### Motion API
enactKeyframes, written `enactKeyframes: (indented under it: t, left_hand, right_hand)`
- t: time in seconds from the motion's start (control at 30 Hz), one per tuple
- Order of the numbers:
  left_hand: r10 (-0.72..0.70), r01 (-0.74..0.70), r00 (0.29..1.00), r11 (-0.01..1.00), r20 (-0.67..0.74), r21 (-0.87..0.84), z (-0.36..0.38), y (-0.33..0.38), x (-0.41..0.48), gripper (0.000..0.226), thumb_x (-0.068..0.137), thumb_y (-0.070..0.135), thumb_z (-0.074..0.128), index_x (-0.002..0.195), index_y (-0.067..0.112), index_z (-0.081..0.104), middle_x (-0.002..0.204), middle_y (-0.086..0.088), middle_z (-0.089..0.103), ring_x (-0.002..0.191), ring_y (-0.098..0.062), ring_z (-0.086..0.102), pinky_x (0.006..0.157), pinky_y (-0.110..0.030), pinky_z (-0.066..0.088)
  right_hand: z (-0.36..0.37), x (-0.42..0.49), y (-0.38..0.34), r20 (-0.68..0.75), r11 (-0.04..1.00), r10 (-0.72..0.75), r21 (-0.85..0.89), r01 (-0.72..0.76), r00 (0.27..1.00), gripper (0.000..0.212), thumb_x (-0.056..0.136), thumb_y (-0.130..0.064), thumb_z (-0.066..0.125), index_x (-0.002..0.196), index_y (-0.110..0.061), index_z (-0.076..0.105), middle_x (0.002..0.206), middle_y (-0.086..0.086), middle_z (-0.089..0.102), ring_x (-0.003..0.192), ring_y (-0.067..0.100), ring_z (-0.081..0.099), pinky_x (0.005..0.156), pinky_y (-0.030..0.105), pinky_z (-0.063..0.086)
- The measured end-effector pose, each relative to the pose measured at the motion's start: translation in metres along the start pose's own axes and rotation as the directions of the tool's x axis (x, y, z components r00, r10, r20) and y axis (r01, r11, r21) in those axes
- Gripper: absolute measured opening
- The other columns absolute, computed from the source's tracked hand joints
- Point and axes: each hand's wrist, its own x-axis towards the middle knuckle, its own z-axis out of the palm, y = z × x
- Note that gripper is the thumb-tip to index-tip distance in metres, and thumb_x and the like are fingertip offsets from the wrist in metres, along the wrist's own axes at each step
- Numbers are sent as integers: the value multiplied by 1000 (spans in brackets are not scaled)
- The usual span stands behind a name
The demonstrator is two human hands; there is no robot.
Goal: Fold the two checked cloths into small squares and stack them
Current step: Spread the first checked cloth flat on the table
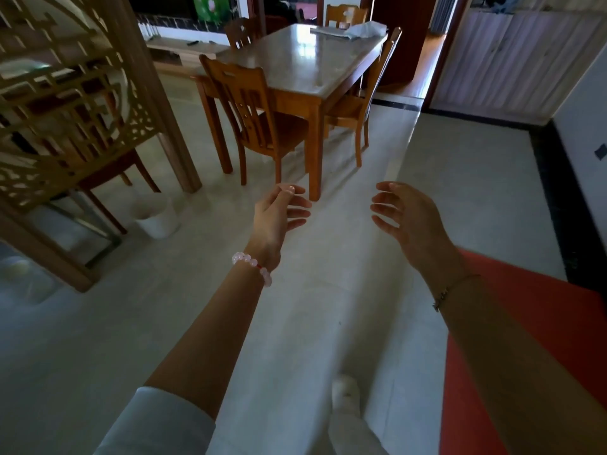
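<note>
No checked cloth shows in this view. My left hand (279,211) is stretched out in front of me over the tiled floor, fingers apart and holding nothing; a pink bead bracelet is on its wrist. My right hand (407,215) is held out beside it at the same height, palm turned inward, fingers spread and empty, with a thin chain on the wrist. Both hands hang in the air a short way before the near leg of a wooden dining table (305,70). Something pale and crumpled (364,29) lies at the table's far end; what it is I cannot tell.
Wooden chairs (256,116) stand around the table. A carved wooden screen (75,103) fills the left side, with a white bin (157,218) at its foot. A red surface (542,323) lies at the lower right. A doorway and cabinets (512,57) are at the back right.
</note>
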Motion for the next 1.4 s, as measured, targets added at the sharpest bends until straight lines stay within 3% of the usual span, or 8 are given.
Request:
enactKeyframes:
  t: [0.73, 0.93, 1.4]
  left_hand:
    - [30, -31, 986, 1000, -165, -4, 92, 45, 322, 28, 100, 18, 33, 87, 16, 58, 82, -3, 61, 78, -16, 61, 76, -30, 50]
    - [22, -24, 971, 1000, -237, -5, 78, 45, 394, 28, 100, 19, 33, 88, 15, 58, 82, -2, 62, 79, -16, 62, 81, -33, 52]
    - [56, -63, 972, 998, -227, -24, -3, 70, 606, 27, 99, 19, 36, 89, 16, 61, 81, -3, 66, 79, -17, 64, 79, -33, 52]
  right_hand:
    - [22, 347, -62, 73, 999, 27, -26, -25, 997, 19, 95, -17, 46, 89, -14, 63, 80, 1, 68, 82, 14, 65, 84, 31, 51]
    - [49, 412, -58, 104, 999, 42, -28, -39, 994, 17, 94, -17, 47, 90, -13, 64, 86, 3, 67, 87, 16, 64, 83, 30, 51]
    - [180, 596, -61, 118, 998, -23, -50, 29, 993, 22, 95, -17, 45, 85, -15, 65, 81, 3, 67, 83, 17, 63, 81, 32, 49]
